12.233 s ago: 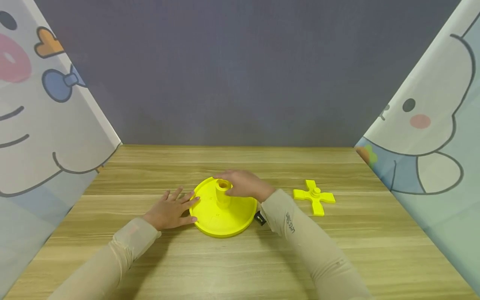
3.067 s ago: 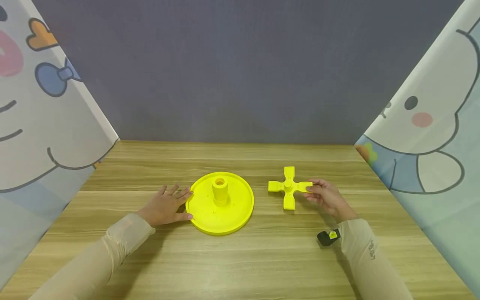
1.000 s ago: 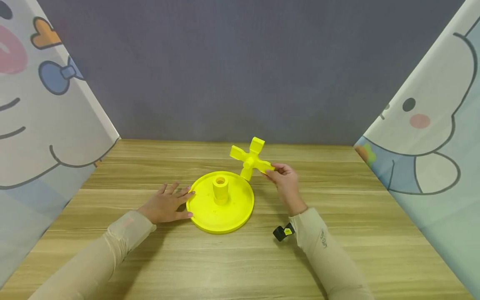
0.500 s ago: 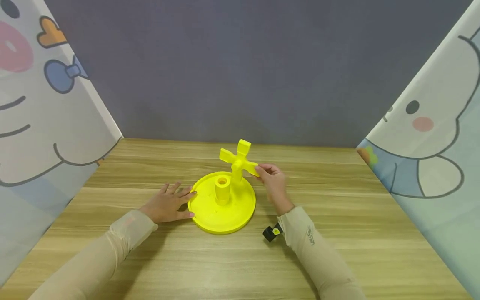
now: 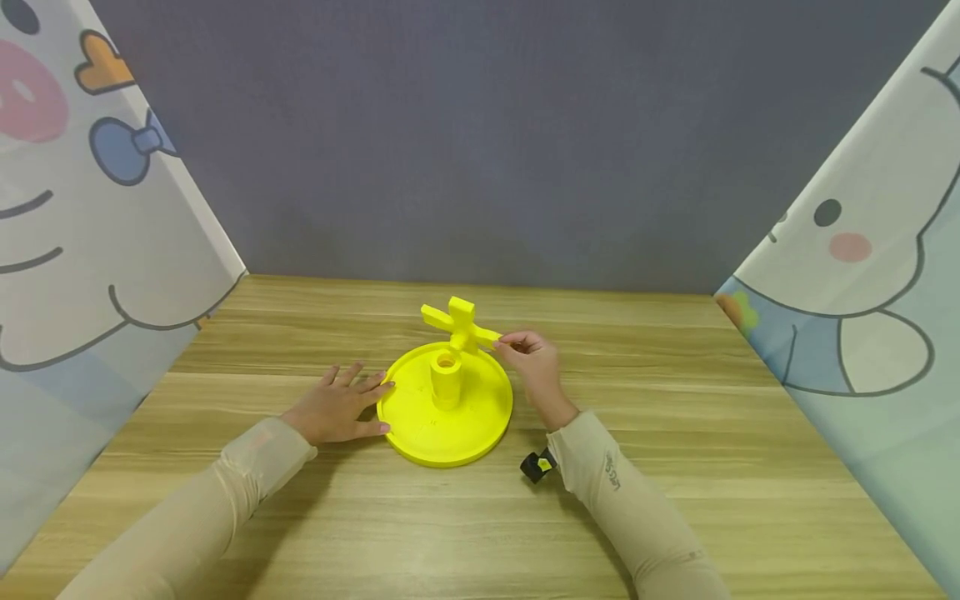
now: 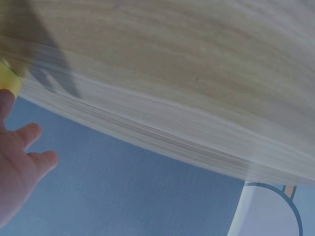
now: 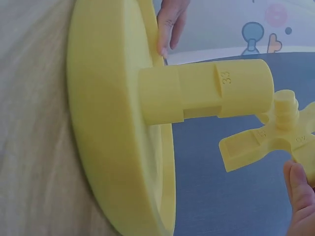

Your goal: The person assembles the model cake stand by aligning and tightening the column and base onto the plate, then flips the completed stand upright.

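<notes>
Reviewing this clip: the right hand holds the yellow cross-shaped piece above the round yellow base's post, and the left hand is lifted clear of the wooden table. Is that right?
Not quite. The left hand is not lifted: the head view shows it lying flat on the wooden table, fingers against the rim of the round yellow base. The rest holds: the right hand pinches the yellow cross-shaped piece above the post.

Our two bare hands, left hand, right hand, long snug beige sleeves to the wrists, small dark lettering on our right sleeve, black-and-yellow wrist camera
</notes>
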`<state>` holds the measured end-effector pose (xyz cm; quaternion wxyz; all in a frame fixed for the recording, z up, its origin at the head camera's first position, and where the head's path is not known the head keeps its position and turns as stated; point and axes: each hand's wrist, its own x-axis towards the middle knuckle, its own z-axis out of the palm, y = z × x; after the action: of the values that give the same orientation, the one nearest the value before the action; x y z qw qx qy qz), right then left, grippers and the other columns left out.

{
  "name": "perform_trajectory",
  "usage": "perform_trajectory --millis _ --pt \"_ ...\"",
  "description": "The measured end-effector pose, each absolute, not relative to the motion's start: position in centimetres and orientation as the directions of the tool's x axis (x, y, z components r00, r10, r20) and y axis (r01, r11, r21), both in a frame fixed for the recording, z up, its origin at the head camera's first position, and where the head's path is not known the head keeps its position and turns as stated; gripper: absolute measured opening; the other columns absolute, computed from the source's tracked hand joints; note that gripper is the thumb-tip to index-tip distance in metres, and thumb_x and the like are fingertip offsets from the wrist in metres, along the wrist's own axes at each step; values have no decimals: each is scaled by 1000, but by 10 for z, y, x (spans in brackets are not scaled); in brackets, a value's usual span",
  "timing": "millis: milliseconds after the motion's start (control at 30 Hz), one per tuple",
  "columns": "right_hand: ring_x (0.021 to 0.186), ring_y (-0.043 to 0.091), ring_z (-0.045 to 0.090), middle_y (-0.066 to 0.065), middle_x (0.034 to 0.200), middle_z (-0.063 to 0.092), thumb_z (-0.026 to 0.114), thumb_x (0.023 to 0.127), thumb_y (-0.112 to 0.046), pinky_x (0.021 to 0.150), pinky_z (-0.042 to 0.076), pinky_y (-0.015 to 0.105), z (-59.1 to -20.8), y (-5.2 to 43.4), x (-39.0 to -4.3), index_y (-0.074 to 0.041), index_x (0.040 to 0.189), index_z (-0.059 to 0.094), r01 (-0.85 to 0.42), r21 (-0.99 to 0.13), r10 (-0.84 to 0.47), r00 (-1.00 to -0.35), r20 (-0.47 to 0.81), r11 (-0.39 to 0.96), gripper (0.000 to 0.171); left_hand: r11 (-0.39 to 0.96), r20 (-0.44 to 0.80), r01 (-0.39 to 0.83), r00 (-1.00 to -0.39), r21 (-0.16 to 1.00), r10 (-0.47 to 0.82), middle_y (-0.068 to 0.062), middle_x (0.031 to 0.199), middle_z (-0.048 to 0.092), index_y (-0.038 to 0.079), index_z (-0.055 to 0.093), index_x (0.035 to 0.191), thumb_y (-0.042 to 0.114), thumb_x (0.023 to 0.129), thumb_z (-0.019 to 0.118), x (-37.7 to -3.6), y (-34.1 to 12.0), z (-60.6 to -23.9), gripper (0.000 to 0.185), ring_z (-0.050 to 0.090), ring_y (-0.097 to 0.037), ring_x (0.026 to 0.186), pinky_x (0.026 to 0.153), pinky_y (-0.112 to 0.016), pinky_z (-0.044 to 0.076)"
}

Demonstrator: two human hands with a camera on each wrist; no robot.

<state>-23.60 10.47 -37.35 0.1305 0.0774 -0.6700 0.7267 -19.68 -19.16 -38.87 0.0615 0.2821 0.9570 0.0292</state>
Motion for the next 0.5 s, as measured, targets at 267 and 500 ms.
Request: perform_trajectory --millis 267,500 --pt "66 4 58 26 88 68 70 80 8 61 50 16 -377 104 -236 15 82 66 -464 -884 -53 -885 462 50 8 835 -93 542 -831 92 549 -19 147 40 7 47 142 56 91 52 -197 -190 -387 70 28 -52 134 104 -69 19" --pt "79 17 66 29 91 67 67 78 14 70 55 23 -381 104 -235 14 79 66 -628 -774 -152 -775 613 79 2 838 -99 537 -833 99 545 -19 148 38 7 47 142 55 91 53 -196 -191 -387 70 26 -51 135 104 -69 18"
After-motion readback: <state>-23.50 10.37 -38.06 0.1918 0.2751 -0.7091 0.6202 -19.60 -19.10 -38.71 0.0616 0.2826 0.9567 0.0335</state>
